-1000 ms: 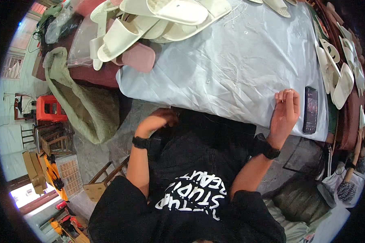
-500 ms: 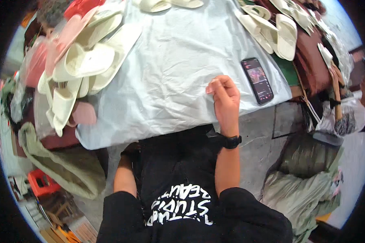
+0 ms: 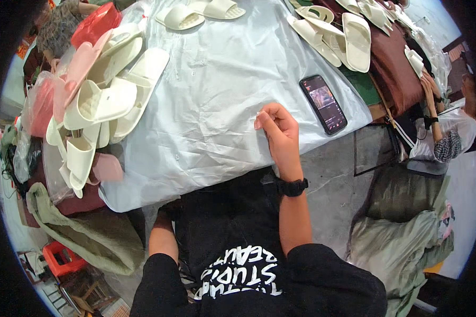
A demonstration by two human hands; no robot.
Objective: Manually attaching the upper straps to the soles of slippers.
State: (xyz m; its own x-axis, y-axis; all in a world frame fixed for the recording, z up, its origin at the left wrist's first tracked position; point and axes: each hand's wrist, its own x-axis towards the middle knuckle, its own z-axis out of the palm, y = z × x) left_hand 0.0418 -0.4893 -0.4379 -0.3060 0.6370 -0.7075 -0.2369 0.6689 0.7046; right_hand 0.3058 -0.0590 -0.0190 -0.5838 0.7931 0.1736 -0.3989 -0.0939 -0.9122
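Note:
My right hand (image 3: 281,129), with a black band at the wrist, is over the front part of a table covered with a silvery sheet (image 3: 217,95). Its fingers are curled in, thumb against them, and nothing shows in its grip. A phone (image 3: 323,104) with a lit screen lies on the sheet just right of it. My left forearm (image 3: 163,240) is down beside my body; the hand at its end is hidden in dark shadow below the table edge. Piled at the left are cream slippers (image 3: 106,100) and pink slippers (image 3: 83,71).
More cream slippers (image 3: 181,17) lie at the far edge, others (image 3: 357,42) at the back right. Another person's hands (image 3: 431,87) are by a slipper (image 3: 414,59) at right. An olive sack (image 3: 84,232) hangs at left; a red stool (image 3: 63,259) stands below it.
The whole view has shifted a little, so the table and slippers sit slightly further left. My right hand keeps its curled shape over the sheet.

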